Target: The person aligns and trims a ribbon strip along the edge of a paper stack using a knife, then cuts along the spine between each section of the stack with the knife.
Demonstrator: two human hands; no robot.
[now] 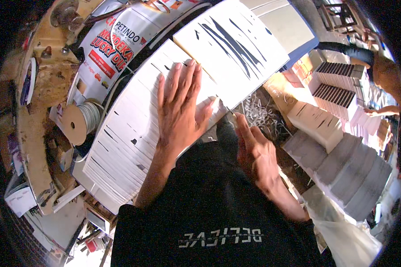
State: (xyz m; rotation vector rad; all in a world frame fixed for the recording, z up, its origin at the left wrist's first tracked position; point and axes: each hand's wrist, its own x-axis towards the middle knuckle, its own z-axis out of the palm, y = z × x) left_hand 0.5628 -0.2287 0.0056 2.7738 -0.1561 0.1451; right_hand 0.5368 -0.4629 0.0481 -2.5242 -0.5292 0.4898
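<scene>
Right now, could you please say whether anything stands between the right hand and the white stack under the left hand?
Nothing visible does: the thin tool in the right hand reaches the white stack, with the left hand lying on it, thumb near the tool.

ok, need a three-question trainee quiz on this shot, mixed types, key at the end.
1. The left hand is flat on: a) the gray stacks, b) the long white paper row, c) the paper shreds?
2. What does the right hand hold?
3. True or false: the spool is left of the long white paper row in the picture.

Key: 1 b; 2 a slim tool, its exact type unclear; 3 true.
</scene>
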